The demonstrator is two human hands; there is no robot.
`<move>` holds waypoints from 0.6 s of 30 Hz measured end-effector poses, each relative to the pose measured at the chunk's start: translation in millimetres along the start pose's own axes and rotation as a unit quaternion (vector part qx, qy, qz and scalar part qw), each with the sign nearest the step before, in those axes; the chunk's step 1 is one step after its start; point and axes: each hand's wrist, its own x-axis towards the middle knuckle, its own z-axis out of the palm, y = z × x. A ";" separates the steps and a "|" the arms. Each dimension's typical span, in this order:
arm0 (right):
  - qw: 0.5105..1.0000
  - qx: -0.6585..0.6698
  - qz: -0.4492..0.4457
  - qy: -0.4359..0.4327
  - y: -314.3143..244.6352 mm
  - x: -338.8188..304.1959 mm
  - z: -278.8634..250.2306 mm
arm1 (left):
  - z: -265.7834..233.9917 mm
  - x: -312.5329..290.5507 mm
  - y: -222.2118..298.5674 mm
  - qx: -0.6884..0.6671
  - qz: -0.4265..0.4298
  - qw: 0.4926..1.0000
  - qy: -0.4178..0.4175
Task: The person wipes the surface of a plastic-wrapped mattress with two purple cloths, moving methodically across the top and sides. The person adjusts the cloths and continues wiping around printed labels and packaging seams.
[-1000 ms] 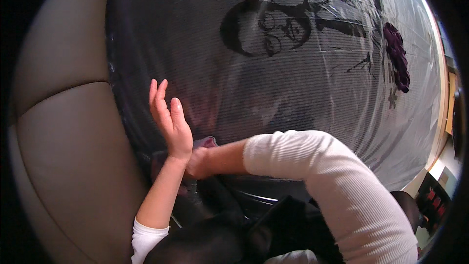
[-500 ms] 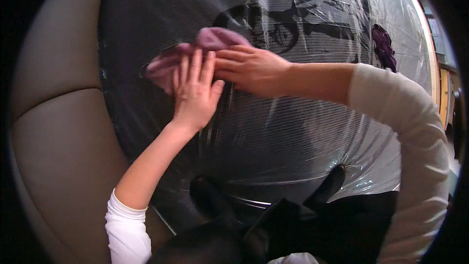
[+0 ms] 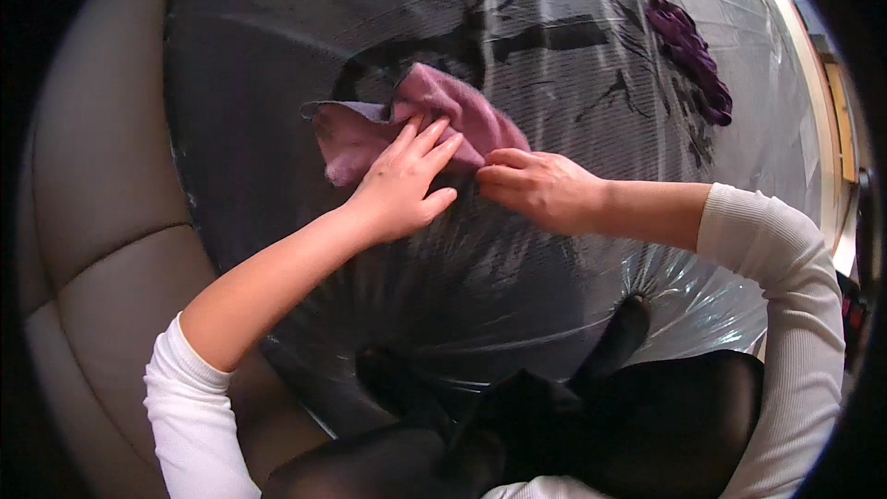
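Head view: nearest are the person's black-clad legs (image 3: 674, 407), folded along the lower edge, with a left foot (image 3: 381, 371) and a right foot (image 3: 626, 325) in dark coverings ahead of them. Around the right foot, a clear plastic sheet (image 3: 564, 282) gathers in bright, radiating creases. A white left sleeve (image 3: 199, 416) and a ribbed white right sleeve (image 3: 790, 254) come in at either side, both ending near the elbow and leaving the forearms bare.

Ahead of the feet, the left hand (image 3: 402, 180) lies on a pink fleecy cloth (image 3: 457, 111), fingers spread and extended, thumb held away to the side; it rests on the fabric without clasping it. The right hand (image 3: 550, 192) has its fingers bent together and grasps the cloth's lower right corner; its thumb is mostly hidden. The cloth sits bunched on the plastic sheet, mostly beyond the hands, a folded hump at its middle and a greyish edge turned up at its left.

Past it, a black printed drawing (image 3: 550, 40) shows on the sheeted surface, partly covered by the cloth. Farther right lies a crumpled dark purple cloth (image 3: 688, 55), well apart from both hands. A brown-grey sofa (image 3: 120, 212) with stitched seams runs along the left side.
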 end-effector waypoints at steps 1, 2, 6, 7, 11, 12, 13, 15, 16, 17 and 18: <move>0.999 0.027 -0.002 0.023 -2.6 -3.1 -1.1 | 0.1 2.0 5.2 -0.008 0.010 1.000 -0.012; 0.999 0.040 0.026 0.002 -5.5 -8.9 -3.8 | 0.9 6.5 10.7 -0.015 0.020 0.999 -0.023; 0.992 0.076 0.098 -0.012 -15.4 -37.9 -12.1 | 10.3 34.0 39.5 0.021 0.127 0.990 -0.062; 0.989 0.088 0.120 -0.015 -22.8 -49.8 -13.0 | 14.9 41.2 50.0 0.015 0.153 0.985 -0.076; 0.962 0.168 0.207 0.050 -52.5 -88.0 -14.9 | 20.3 68.4 89.0 0.026 0.223 0.968 -0.113; 0.951 0.190 0.236 0.060 -57.8 -94.1 -14.6 | 17.2 78.1 94.9 0.040 0.216 0.969 -0.116; 0.947 0.199 0.242 0.071 -61.2 -99.6 -19.8 | 16.0 89.4 101.0 0.048 0.212 0.969 -0.120; 0.938 0.218 0.253 0.092 -66.0 -106.9 -29.4 | 14.2 101.9 104.2 0.138 0.184 0.971 -0.065; 0.937 0.209 0.258 0.113 -69.5 -108.3 -33.0 | 14.5 102.6 105.9 0.185 0.179 0.966 -0.011; 0.935 0.200 0.263 0.132 -70.2 -108.9 -37.2 | 13.7 101.6 106.3 0.176 0.156 0.972 -0.015; 0.932 0.190 0.268 0.151 -69.0 -109.8 -42.0 | 10.9 101.5 104.2 0.186 0.161 0.969 -0.009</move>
